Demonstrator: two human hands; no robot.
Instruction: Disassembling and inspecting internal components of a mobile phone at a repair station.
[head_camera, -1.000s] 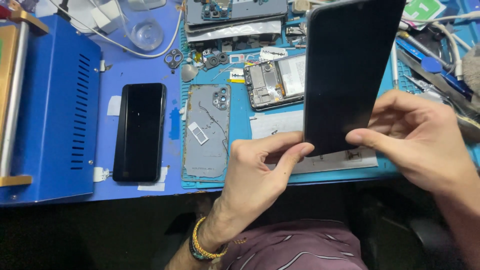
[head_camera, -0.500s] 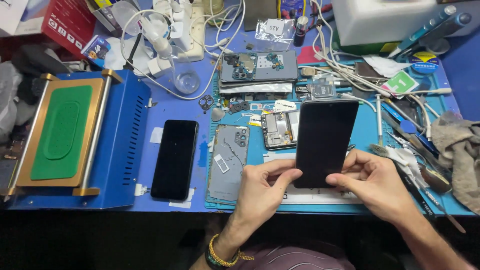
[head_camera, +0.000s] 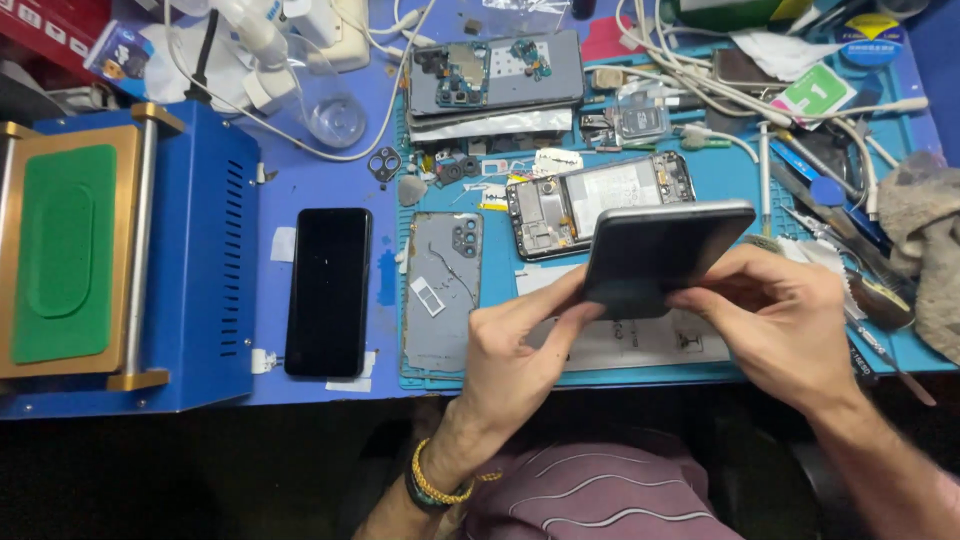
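Both hands hold a black phone screen panel (head_camera: 662, 255) above the blue work mat (head_camera: 700, 180), tilted with its far edge raised. My left hand (head_camera: 520, 345) pinches its near left corner. My right hand (head_camera: 775, 320) grips its near right side. Just behind the panel lies an opened phone frame (head_camera: 590, 195) with its inner parts showing. A grey back cover (head_camera: 443, 290) rests left of my left hand. Further left, a black phone (head_camera: 328, 290) lies face up on the blue table.
A blue machine with a green pad (head_camera: 60, 250) stands at the left. Another opened phone (head_camera: 495, 70) lies at the back. White cables (head_camera: 680, 30), tools (head_camera: 830, 195), a grey rag (head_camera: 925, 240) and small parts crowd the back and right.
The screen panel has dropped from upright near the camera to a flatter tilt lower over the mat. Both hands stay on it, and the view has shifted back over the bench.
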